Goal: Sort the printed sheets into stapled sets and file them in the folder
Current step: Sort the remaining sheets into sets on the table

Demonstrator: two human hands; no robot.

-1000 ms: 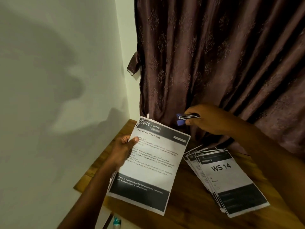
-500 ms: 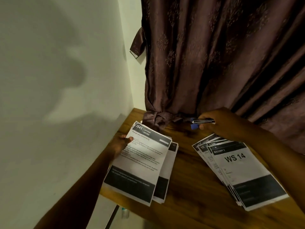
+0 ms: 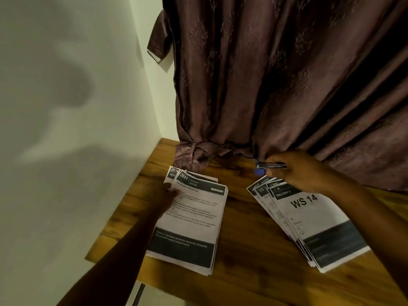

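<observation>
Left hand [image 3: 169,196] flat, fingers extended; right hand [image 3: 297,170] curled, gripping.

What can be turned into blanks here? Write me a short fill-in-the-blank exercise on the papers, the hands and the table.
1. The right hand holds a ____ above the table.
2. The top sheet of the right pile reads WS ____ in large print.
3. The left hand rests on the pile headed "Refrigerator Restocking", numbered ____.
4. Behind the table hangs a brown ____.

Missing words: stapler; 14; 2641; curtain
</observation>
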